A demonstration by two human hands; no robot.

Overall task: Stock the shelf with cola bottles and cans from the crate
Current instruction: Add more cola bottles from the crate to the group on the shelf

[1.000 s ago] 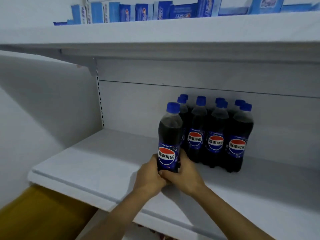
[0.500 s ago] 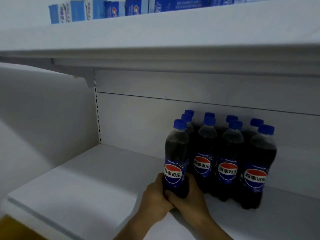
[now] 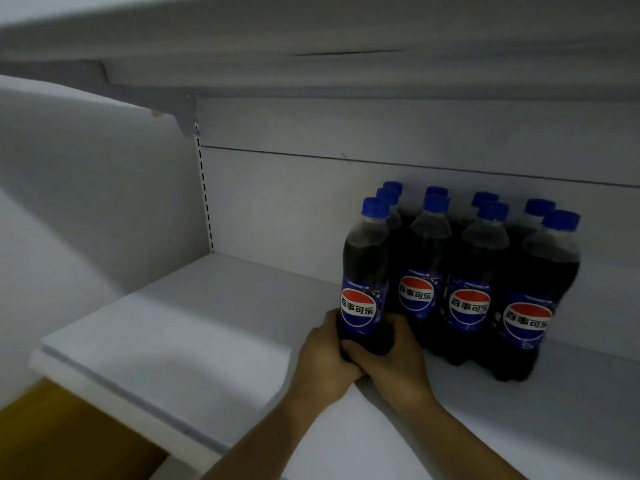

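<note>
Cola bottle (image 3: 363, 282) is held upright by its lower body with both hands. The left hand (image 3: 323, 355) is wrapped round the left side and the right hand (image 3: 391, 358) round the right. The fingers of both are curled close against the plastic and meet at the front of the base, with no gap seen.

Change noted over the last second: the bottle has been carried back from a spot forward of the group. It is now level with the front row of standing bottles (image 3: 474, 289), at the row's left end and just beside the nearest one. Whether the sides touch cannot be told. Base contact with the shelf (image 3: 173, 334) is hidden by the hands; it is judged down or nearly so.

Meaning for the task: this placement is judged almost done, with only the release left. No cans are seen on the shelf, and bare board lies to the left. A yellow-brown surface (image 3: 52, 434) shows below the shelf edge; whether it is the crate cannot be told.
</note>
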